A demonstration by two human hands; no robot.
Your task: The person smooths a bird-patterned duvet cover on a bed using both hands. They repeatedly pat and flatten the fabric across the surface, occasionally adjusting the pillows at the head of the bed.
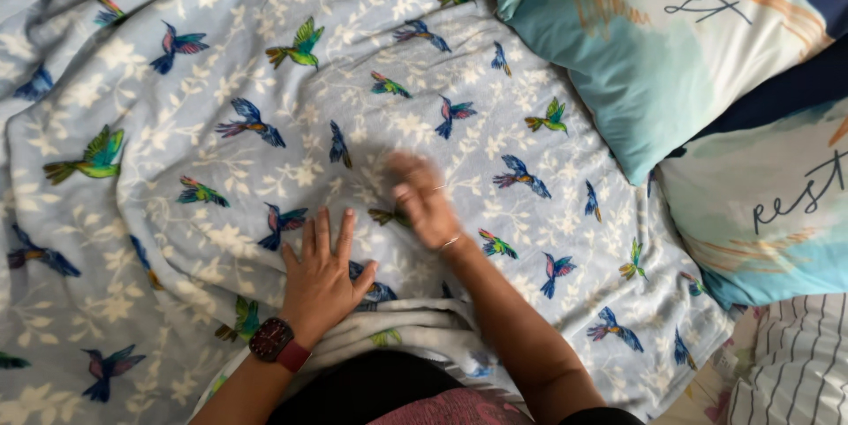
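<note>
I press my left hand (320, 284) flat, fingers spread, on the blanket (221, 169) covering the bed beside the pillows (671, 45). My right hand (422, 200) is blurred, grip unclear. Best I anchor firmly and sweep outward.

Open blanket to the left, pillows to the right

The bird-print blanket (221, 125) lies flat and unobstructed leftward and ahead; two teal pillows (671, 45) (stacked edge to edge) block the right side.
</note>
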